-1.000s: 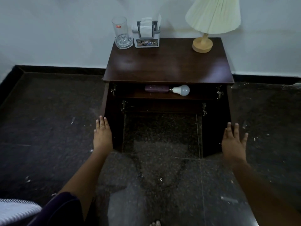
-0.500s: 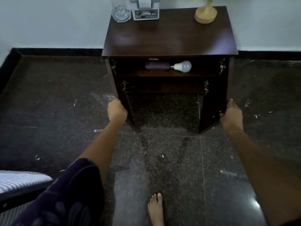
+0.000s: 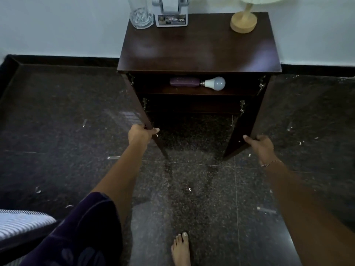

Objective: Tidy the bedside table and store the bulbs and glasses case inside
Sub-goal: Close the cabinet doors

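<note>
Fingers (image 3: 154,129) were curled round door edges: left hand (image 3: 141,135) grasping the left door (image 3: 137,106), right hand (image 3: 259,145) the right door (image 3: 244,131). A second earlier both hands lay flat. The doors had swung inward, so closing seemed begun. The glasses case (image 3: 184,82) and one bulb (image 3: 216,83) lay end to end on the shelf (image 3: 192,92) inside the bedside table (image 3: 199,47). On top stood a glass (image 3: 141,14), holder (image 3: 171,18) and lamp (image 3: 243,22). Beyond were a dark speckled floor (image 3: 192,189) and pale wall (image 3: 57,25).

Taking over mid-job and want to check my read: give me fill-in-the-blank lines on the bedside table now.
The left hand and right hand each grip an open ____ of the bedside table.
Inside, on the shelf, a white ____ lies beside the purple glasses case.
On top, the glass stands left, the ____ right.
Missing: door; bulb; lamp.
</note>
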Demonstrator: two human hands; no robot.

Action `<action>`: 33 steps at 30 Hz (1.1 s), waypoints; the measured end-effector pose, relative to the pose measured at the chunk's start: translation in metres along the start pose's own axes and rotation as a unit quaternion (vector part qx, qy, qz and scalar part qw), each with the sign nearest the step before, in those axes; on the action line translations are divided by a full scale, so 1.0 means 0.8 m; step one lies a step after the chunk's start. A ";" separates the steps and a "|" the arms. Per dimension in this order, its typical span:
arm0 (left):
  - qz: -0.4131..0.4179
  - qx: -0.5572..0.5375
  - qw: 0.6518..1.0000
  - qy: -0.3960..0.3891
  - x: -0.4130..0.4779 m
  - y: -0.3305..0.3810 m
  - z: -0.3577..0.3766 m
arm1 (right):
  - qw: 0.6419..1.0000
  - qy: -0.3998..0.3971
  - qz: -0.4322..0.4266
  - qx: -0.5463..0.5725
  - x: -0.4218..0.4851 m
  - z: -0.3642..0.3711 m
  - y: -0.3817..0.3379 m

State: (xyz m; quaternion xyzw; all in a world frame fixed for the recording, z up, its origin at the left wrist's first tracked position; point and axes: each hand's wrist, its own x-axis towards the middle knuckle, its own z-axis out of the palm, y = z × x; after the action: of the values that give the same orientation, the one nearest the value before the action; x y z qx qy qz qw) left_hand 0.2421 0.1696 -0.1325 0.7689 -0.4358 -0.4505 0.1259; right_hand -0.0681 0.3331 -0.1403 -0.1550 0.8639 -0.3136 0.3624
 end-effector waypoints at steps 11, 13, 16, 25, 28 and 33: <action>0.021 0.032 0.995 -0.087 0.002 0.030 0.053 | 0.997 -0.041 -0.010 0.070 -0.003 0.045 -0.033; 0.019 0.034 0.994 -0.102 0.005 0.041 0.061 | 0.996 -0.035 -0.008 0.077 -0.001 0.056 -0.039; 0.028 0.005 0.993 -0.115 0.014 0.051 0.074 | 0.995 -0.038 -0.002 0.096 0.002 0.070 -0.049; 0.032 -0.030 0.987 -0.154 0.029 0.072 0.094 | 0.995 -0.061 0.001 0.077 0.030 0.107 -0.093; 0.035 -0.010 0.970 -0.240 0.042 0.071 0.089 | 0.997 -0.057 -0.007 0.052 0.043 0.114 -0.103; 0.084 0.089 0.965 -0.230 0.061 0.088 0.097 | 0.994 -0.099 -0.037 0.010 0.071 0.121 -0.113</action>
State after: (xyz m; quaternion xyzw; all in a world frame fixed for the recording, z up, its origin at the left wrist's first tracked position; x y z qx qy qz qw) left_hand 0.1508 0.1054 -0.1633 0.6130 -0.5546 -0.5627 -0.0090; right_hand -0.0339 0.1951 -0.1637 -0.2140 0.8141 -0.3184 0.4361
